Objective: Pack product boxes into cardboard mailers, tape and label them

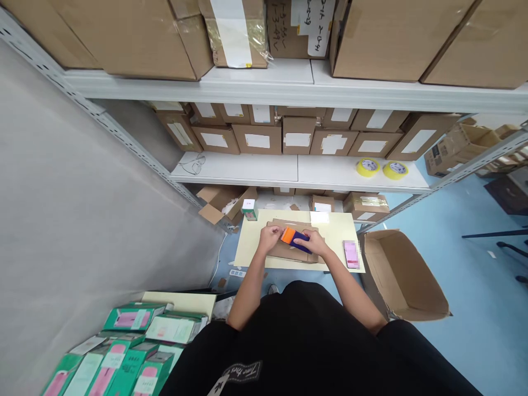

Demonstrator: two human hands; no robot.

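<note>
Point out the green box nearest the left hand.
The white-topped green box at the far left corner of the worktable, beyond the left hand; the other green boxes lie grouped at the picture's lower left.

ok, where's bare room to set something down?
Pale yellow tabletop: left of the flattened brown cardboard; also between cardboard and pink flat rectangle. White shelf: front strip between thin wire coil and yellow tape rolls. Crowded: tabletop's middle, with left hand, right hand, orange-and-navy box.
</note>
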